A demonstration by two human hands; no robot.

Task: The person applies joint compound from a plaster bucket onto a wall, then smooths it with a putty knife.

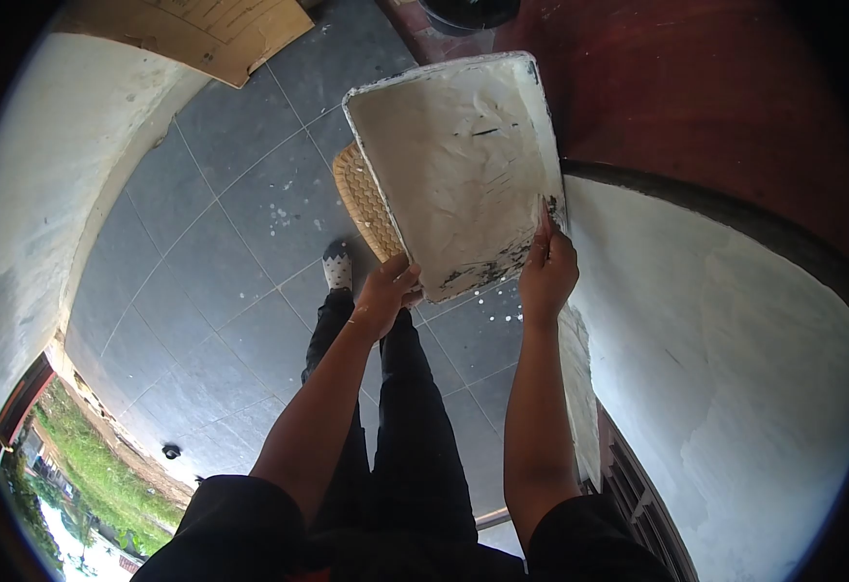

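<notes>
A rectangular tray (458, 165), coated with whitish paste or paint and dark scuffs near its lower edge, is held up above the tiled floor. My left hand (388, 294) grips its lower left corner, the fingers wrapped round the rim. At the lower right side my right hand (548, 267) is closed on the tray's edge, with a finger or thumb pointing up along the rim. Whatever else may be between those fingers cannot be made out. Behind the tray's left side a woven tan item (364, 202) is partly hidden.
Grey floor tiles (192, 281) carry white spots. A cardboard piece (206, 34) lies at the upper left, and a black round container (468, 12) stands at the top. Pale walls flank both sides. A dark red surface (715, 107) is at the upper right.
</notes>
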